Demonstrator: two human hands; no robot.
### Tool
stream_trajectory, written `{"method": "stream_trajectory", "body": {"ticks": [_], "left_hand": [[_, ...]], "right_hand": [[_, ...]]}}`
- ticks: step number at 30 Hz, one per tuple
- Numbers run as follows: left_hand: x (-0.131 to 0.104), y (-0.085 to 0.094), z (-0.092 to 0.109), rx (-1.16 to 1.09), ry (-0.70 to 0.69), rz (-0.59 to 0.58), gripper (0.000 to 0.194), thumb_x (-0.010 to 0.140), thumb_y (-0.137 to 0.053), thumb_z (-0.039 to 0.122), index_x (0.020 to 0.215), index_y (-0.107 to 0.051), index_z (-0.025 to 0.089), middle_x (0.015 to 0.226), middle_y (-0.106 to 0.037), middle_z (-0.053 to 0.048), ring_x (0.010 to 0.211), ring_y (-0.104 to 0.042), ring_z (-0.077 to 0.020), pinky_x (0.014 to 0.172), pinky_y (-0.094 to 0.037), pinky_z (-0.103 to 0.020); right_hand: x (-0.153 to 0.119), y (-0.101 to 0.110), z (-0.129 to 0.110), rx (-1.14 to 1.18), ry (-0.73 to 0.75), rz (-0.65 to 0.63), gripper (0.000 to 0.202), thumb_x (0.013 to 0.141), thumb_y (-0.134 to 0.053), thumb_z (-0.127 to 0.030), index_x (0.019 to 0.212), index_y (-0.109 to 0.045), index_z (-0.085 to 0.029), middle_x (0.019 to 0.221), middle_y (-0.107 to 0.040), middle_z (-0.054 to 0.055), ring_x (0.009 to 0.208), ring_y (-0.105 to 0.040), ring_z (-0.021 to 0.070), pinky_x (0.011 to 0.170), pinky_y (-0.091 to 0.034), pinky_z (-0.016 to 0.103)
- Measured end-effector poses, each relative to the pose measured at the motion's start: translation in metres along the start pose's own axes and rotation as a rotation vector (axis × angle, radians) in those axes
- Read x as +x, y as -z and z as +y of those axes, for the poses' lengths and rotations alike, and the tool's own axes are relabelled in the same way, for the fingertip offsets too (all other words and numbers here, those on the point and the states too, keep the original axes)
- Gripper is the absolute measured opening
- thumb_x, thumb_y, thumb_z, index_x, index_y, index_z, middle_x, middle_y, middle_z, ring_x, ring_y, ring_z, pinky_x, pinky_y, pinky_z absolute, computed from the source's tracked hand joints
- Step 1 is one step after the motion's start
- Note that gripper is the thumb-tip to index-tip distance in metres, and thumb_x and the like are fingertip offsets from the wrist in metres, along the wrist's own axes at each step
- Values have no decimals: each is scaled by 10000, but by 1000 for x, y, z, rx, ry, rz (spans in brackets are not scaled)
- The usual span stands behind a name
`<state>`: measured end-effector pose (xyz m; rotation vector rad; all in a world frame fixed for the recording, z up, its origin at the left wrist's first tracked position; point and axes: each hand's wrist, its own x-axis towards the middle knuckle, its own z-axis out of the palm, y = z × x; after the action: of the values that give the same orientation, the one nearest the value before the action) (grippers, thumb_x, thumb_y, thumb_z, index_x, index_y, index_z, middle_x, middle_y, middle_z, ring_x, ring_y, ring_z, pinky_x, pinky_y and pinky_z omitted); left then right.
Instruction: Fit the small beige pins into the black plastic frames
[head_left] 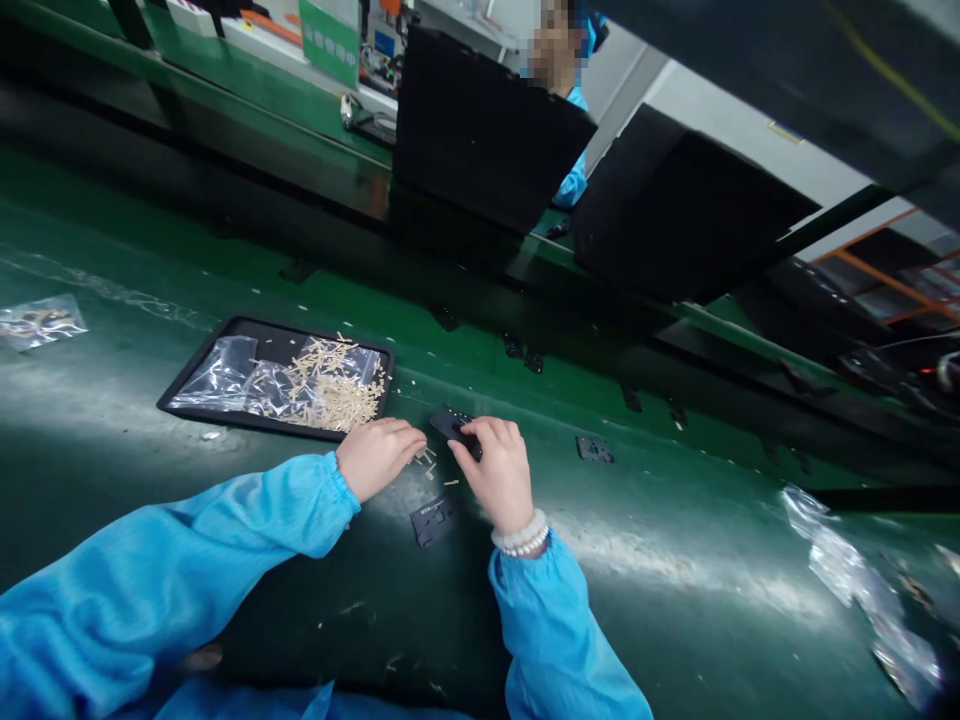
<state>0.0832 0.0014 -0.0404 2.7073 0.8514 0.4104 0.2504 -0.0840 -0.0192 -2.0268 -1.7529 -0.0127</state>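
My right hand (496,468), with a white bead bracelet at the wrist, grips a small black plate (448,422) between thumb and fingers. Left of it, my left hand (381,458) has its fingers pressed together, pointing at a few small beige pieces (429,462) on the green table (660,620); what its fingertips hold, if anything, is hidden. Another black plate (433,521) with cutouts lies below, between the two forearms. Beyond my left hand is a black tray (281,429) with clear plastic bags (222,375) and a heap of beige pieces (341,392).
A black part (595,449) lies right of my hands, with several more along the table's far side. Plastic bags lie at the far left (43,322) and on the right (844,565). Behind dark panels (480,130) a person in blue is partly visible.
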Motion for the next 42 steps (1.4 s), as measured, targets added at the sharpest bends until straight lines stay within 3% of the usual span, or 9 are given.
{"method": "stream_trajectory", "body": {"ticks": [6,10,15,19,22,28,31,35,42], "left_hand": [[-16,6,-6,-124,16,82,248,885,-466,223,938,-707,200,894,-721,-36,794,-674,-160,746,-523,-262],[-20,14,-5,-465,152,163,197,827,-541,255,846,-730,198,816,-734,-26,714,-670,-150,704,-524,-247],[-24,28,6,-944,439,51,202,733,-617,326,765,-720,156,542,-654,4,473,-553,-105,473,-454,-205],[-27,34,11,-1163,550,7,244,691,-641,366,732,-703,133,414,-518,43,396,-444,-76,398,-380,-186],[-29,34,11,-1220,598,19,243,672,-655,372,704,-698,135,458,-536,33,413,-439,-68,408,-385,-185],[-30,33,8,-1229,535,89,214,668,-673,340,751,-739,153,613,-609,-7,412,-428,-56,393,-380,-200],[-30,34,8,-1198,486,157,179,660,-691,323,737,-751,173,763,-657,-43,441,-439,-55,399,-389,-206],[-32,38,10,-1185,460,178,178,678,-680,323,747,-747,174,749,-666,-45,466,-468,-73,416,-407,-209],[-37,46,16,-1150,482,99,163,726,-613,307,730,-645,147,587,-610,8,472,-486,-81,442,-427,-190]], "right_hand": [[25,-25,-8,41,1,-66,130,776,-657,-257,871,-656,-169,1001,-658,129,969,-532,295,803,-427,430],[13,-16,-12,285,-55,-33,136,844,-565,-260,889,-647,-161,1011,-661,114,990,-558,245,865,-437,391],[-14,-2,-37,801,-231,-200,190,861,-523,-330,875,-642,-183,789,-689,21,661,-619,135,594,-494,240],[-21,-4,-50,1006,-369,-204,140,777,-620,-317,758,-639,-180,702,-671,2,593,-589,120,564,-481,230],[-22,-7,-46,870,-358,-142,140,803,-581,-289,739,-653,-188,674,-664,7,608,-598,137,596,-491,252],[-23,-8,-40,551,-124,-124,238,826,-520,-160,995,-680,-213,1014,-665,80,957,-602,201,868,-460,334],[-21,-3,-50,674,-168,-74,186,859,-499,-211,880,-684,-202,867,-674,55,824,-618,168,768,-487,290],[-19,2,-65,906,-298,-137,147,806,-575,-275,717,-639,-177,677,-613,5,614,-561,123,584,-465,234],[-17,6,-75,968,-365,-142,164,791,-583,-285,673,-604,-173,627,-565,-10,575,-513,112,553,-437,232]]}}
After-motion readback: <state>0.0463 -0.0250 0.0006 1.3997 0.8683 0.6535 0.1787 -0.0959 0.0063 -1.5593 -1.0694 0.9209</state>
